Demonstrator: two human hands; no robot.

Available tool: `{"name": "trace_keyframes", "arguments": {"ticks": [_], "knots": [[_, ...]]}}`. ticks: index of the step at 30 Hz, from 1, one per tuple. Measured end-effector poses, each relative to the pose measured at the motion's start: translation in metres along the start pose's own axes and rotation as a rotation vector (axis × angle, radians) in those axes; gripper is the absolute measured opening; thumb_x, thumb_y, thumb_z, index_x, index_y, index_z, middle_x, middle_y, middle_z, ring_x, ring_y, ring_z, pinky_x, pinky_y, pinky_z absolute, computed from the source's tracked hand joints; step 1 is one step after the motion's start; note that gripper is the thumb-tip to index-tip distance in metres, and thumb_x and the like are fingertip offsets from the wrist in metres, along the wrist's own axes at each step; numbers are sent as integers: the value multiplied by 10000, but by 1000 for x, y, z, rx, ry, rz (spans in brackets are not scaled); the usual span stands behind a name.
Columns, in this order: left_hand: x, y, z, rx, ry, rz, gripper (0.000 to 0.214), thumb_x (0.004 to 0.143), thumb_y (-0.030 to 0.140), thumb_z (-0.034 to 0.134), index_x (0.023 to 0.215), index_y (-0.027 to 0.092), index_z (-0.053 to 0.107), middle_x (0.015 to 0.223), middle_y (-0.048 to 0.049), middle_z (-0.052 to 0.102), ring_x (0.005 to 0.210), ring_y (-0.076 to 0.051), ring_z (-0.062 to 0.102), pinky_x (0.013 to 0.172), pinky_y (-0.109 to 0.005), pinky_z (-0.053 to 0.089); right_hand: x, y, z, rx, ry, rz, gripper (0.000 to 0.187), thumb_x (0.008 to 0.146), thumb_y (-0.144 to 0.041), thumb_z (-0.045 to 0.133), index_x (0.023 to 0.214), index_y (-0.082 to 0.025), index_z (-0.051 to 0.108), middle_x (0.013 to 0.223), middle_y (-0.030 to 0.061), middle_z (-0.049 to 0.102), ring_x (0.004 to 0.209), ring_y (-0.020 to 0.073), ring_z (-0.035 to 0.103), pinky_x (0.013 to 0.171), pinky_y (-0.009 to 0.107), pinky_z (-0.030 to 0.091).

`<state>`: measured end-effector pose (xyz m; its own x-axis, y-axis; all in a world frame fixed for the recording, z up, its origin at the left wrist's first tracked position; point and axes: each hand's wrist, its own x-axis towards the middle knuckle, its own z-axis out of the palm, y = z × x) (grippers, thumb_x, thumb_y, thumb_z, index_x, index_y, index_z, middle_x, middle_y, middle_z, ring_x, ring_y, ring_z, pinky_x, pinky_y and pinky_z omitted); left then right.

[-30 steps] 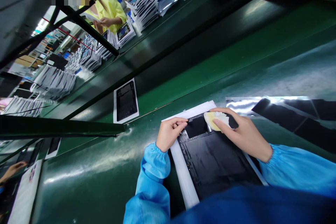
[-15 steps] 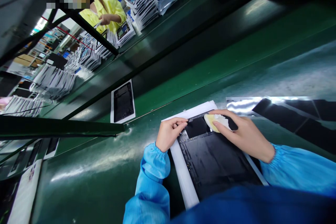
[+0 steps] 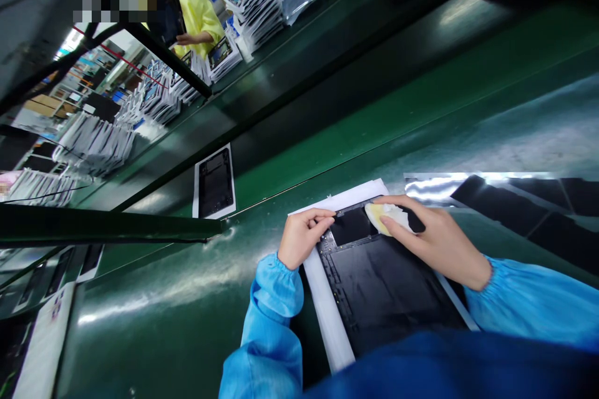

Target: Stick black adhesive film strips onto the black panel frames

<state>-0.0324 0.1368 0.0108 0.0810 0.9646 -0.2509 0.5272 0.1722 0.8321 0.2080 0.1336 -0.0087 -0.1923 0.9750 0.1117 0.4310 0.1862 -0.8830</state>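
Note:
In the head view, a dark tablet housing point(image 3: 393, 287) lies on white foam sheet point(image 3: 330, 324) in front of me. Near its top sits a black rectangular sheet point(image 3: 352, 226). My left hand point(image 3: 302, 237) is at the housing's upper left corner, thumb and forefinger pinched together; whatever lies between the tips is too small to make out. A yellow and white wiping pad point(image 3: 386, 218) is gripped in my right hand point(image 3: 435, 237) and pressed against the housing's top right area, beside the black sheet. The housing's lower end is hidden by my blue clothing.
Clear film with black pieces point(image 3: 528, 206) lies to the right. Another tablet housing point(image 3: 215, 182) rests on the green conveyor belt point(image 3: 318, 156). A dark metal beam point(image 3: 107, 224) juts in from the left. Stacked housings point(image 3: 255, 9) and a co-worker in yellow point(image 3: 199, 12) are across the line.
The housing on the belt has shifted slightly left. The co-worker in yellow now has a dark panel before them. My hands have barely moved.

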Motion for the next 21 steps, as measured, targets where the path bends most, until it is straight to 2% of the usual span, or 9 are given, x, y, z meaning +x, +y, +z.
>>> {"name": "trace_keyframes", "arguments": {"ticks": [5, 9, 15, 21], "knots": [[-1, 1, 1, 44, 6, 22, 220, 817, 307, 659, 948, 188, 788, 666, 17, 689, 481, -76, 469, 507, -199, 405, -1, 3, 1, -45, 20, -61, 277, 914, -463, 509, 1065, -277, 650, 616, -83, 657, 289, 95, 291, 438, 292, 394], [-5, 7, 2, 220, 55, 54, 192, 825, 245, 687, 997, 226, 769, 730, 40, 705, 535, -73, 527, 598, -202, 450, -2, 4, 1, -48, 12, -53, 286, 915, -482, 502, 1067, -287, 646, 749, -53, 729, 290, 92, 312, 436, 297, 402], [-11, 14, 5, 423, 68, 73, 156, 839, 225, 721, 983, 270, 758, 794, 59, 729, 594, -77, 582, 660, -207, 465, -2, 3, 1, -74, 0, -20, 349, 914, -572, 468, 1050, -307, 650, 531, -91, 597, 281, 112, 305, 415, 295, 366], [-12, 14, 6, 460, 71, 75, 148, 851, 250, 717, 992, 274, 757, 796, 54, 730, 606, -88, 593, 645, -208, 463, -3, 2, 0, -76, -20, -10, 366, 925, -553, 467, 1081, -279, 653, 572, -57, 632, 307, 122, 364, 459, 308, 399]]}}
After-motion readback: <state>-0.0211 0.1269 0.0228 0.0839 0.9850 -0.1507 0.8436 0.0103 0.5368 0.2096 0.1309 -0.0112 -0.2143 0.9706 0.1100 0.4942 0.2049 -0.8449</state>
